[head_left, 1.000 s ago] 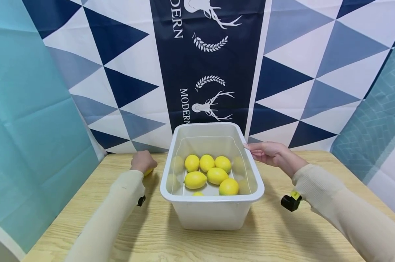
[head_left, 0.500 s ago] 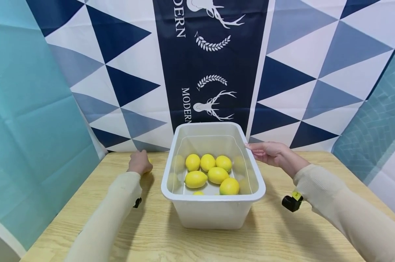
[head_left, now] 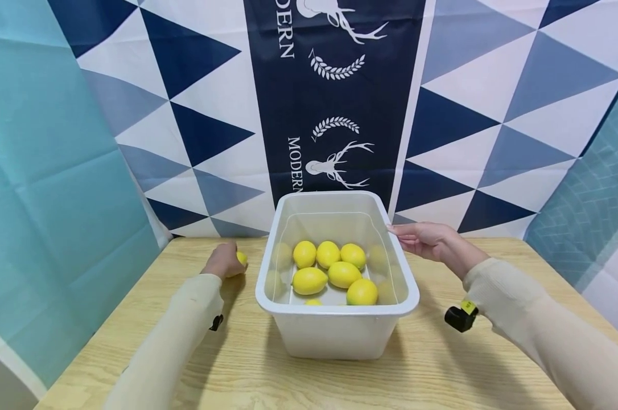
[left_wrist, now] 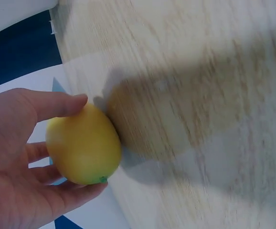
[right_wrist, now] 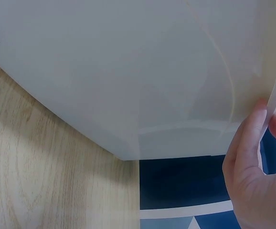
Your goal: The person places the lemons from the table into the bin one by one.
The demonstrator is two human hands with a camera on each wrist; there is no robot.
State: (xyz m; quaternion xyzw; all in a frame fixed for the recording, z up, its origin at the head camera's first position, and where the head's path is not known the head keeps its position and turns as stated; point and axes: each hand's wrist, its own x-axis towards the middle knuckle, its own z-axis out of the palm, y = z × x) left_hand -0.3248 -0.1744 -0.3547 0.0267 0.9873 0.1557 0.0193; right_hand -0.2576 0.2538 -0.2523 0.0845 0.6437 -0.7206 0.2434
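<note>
My left hand (head_left: 223, 261) holds a yellow lemon (left_wrist: 83, 143) close over the table, left of the bin. In the left wrist view the thumb lies over the lemon's upper side and the fingers curl round behind and below it; its green-tinged stem end faces down. A whitish rectangular plastic bin (head_left: 334, 337) stands at the middle of the table with several lemons (head_left: 309, 281) inside. On the bin's right side, toward the back, my right hand (head_left: 428, 241) pinches the rim between thumb and fingers, as the right wrist view (right_wrist: 250, 157) shows.
The light wooden table (head_left: 227, 370) ends at the back against a hanging cloth (head_left: 442, 114) with blue and white triangles. A teal cloth (head_left: 58, 188) hangs along the left side. One lemon (head_left: 313, 302) is mostly hidden behind the bin's near rim.
My left hand shifted slightly left, then came back a little nearer with the lemon, which now shows at the hand's right. The right hand keeps its place on the bin's rim.
</note>
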